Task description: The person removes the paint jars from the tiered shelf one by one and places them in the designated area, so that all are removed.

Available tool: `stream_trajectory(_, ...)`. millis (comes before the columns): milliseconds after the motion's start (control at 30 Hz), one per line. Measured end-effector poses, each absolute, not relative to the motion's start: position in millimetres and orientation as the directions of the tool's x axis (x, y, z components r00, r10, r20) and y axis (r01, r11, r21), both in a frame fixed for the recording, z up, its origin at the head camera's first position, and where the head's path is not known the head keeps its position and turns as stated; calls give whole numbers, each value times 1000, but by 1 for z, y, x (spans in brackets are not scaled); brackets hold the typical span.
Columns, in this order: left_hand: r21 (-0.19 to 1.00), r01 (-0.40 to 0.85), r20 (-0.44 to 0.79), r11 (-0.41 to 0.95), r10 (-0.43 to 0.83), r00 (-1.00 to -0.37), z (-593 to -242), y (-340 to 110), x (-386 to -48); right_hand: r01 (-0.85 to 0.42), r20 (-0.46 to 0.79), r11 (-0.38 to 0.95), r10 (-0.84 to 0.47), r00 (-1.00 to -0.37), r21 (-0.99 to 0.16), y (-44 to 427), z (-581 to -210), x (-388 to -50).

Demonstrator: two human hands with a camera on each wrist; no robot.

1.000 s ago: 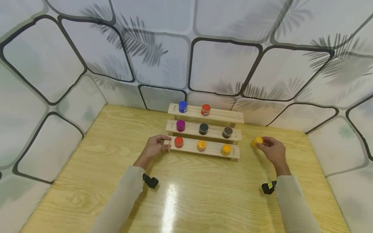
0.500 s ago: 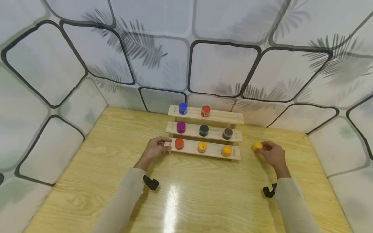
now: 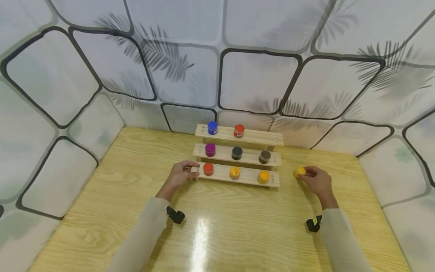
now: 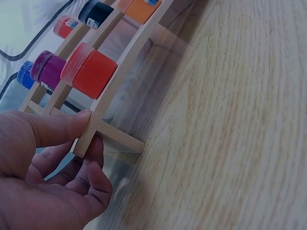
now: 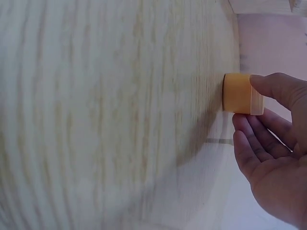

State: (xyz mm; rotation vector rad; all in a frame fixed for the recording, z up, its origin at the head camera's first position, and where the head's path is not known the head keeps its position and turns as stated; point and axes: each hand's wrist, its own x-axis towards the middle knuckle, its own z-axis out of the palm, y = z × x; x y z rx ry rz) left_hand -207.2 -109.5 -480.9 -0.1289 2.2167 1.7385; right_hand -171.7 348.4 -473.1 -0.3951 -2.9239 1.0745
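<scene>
A three-tier wooden rack (image 3: 221,169) holds small paint jars. My left hand (image 3: 179,176) pinches the left end of its lowest board, thumb on top and fingers below, as the left wrist view shows. On that board stand a red jar (image 3: 208,169) and two yellow-orange ones (image 3: 235,172). The middle board bears a purple jar (image 3: 210,150) and two dark ones (image 3: 236,153); the top has a blue jar (image 3: 212,127) and a red one. Right of the rack, my right hand (image 3: 317,182) holds a yellow jar (image 5: 236,93) between thumb and fingers, its base at the tabletop.
The rack stands on a wood-grain table (image 3: 244,226) near the back edge. A patterned cloth wall (image 3: 258,81) rises behind and at both sides. Black wrist cameras (image 3: 175,215) sit at both sleeves.
The yellow jar and my right hand have shifted slightly downward in the head view, and the fingers now show more to the jar's right. My left hand keeps its grip on the rack.
</scene>
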Motion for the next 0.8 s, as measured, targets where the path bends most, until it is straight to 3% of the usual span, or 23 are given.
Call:
stream_trajectory(300, 931, -267, -302, 251, 113, -947, -481, -110, -207, 243, -123, 727, 216, -969, -642, 352, -470, -172)
stream_trajectory(800, 929, -271, -310, 253, 130, -942, -473, -109, -204, 129, 30, 737, 198, -980, -664, 348, -436, -189)
